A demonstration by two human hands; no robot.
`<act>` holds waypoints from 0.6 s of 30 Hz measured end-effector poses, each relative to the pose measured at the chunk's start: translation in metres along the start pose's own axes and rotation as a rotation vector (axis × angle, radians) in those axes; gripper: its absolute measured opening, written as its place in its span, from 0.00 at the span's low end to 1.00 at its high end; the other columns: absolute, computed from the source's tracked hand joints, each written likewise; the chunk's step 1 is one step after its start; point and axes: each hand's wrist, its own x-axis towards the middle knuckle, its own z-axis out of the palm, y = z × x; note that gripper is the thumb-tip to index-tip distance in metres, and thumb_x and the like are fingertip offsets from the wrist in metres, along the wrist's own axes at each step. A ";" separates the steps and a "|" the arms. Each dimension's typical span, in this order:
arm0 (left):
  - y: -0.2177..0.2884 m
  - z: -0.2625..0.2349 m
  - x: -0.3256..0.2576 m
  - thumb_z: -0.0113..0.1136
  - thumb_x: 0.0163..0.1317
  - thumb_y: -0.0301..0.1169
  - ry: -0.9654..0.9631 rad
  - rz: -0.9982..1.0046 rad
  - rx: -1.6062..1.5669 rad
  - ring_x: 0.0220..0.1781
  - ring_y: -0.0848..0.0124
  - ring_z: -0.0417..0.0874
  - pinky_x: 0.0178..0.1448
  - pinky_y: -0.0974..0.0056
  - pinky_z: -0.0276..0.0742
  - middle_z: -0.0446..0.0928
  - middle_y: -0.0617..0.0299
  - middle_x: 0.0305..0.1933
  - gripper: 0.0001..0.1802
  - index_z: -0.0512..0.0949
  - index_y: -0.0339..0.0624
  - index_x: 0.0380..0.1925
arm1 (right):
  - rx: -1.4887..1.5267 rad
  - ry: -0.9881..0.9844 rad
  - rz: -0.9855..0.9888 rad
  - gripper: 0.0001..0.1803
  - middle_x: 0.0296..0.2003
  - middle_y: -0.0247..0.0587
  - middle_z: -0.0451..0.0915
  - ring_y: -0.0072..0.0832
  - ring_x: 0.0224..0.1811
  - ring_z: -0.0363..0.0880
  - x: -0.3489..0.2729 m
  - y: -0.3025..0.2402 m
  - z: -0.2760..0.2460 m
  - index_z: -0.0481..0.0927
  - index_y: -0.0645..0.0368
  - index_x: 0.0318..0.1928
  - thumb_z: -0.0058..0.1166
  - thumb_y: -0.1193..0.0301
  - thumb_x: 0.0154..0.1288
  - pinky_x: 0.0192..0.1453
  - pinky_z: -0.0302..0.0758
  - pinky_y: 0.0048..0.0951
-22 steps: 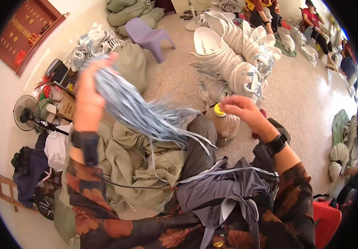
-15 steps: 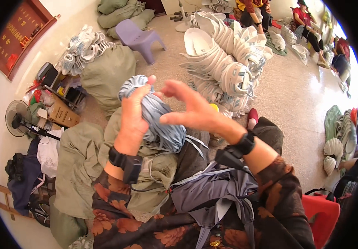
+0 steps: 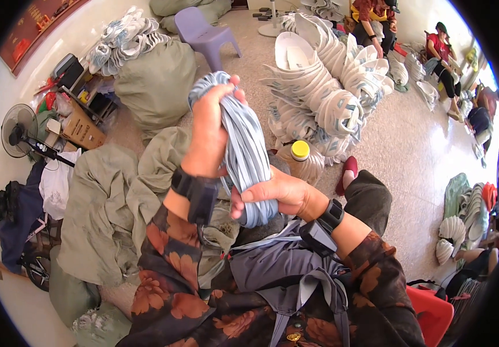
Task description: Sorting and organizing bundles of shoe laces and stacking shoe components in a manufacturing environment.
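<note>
A thick bundle of pale blue-grey cord or strips (image 3: 245, 141) is stretched between my hands, tilted with its upper end to the far left. My left hand (image 3: 208, 133) is wrapped round the upper part, thumb and fingertips showing at its far side. Around the lower end my right hand (image 3: 281, 195) is closed, the thumb lying across the strands. A few loose strands trail below it over the grey apron (image 3: 287, 269) on my lap. Both my wrists wear black bands with small boxes.
Stacked white shoe-shaped pieces (image 3: 330, 98) stand ahead, beside a yellow-lidded container (image 3: 300, 151). Olive sacks (image 3: 102, 202) lie at left, with a fan (image 3: 21, 130) beyond. A purple chair (image 3: 206, 34) is at the back; other people (image 3: 443, 52) sit far right. A red chair (image 3: 429, 312) is at lower right.
My right hand, earlier off the bundle with fingers spread, now grips its lower end. The bundle is drawn out longer and straighter. The view has shifted slightly.
</note>
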 end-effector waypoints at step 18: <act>0.183 0.018 0.047 0.55 0.56 0.21 -0.067 0.436 0.062 0.39 0.64 0.81 0.47 0.60 0.81 0.79 0.53 0.42 0.13 0.73 0.28 0.42 | -0.844 0.158 0.264 0.19 0.31 0.40 0.83 0.26 0.31 0.83 -0.138 -0.090 0.046 0.76 0.68 0.46 0.65 0.76 0.54 0.39 0.79 0.27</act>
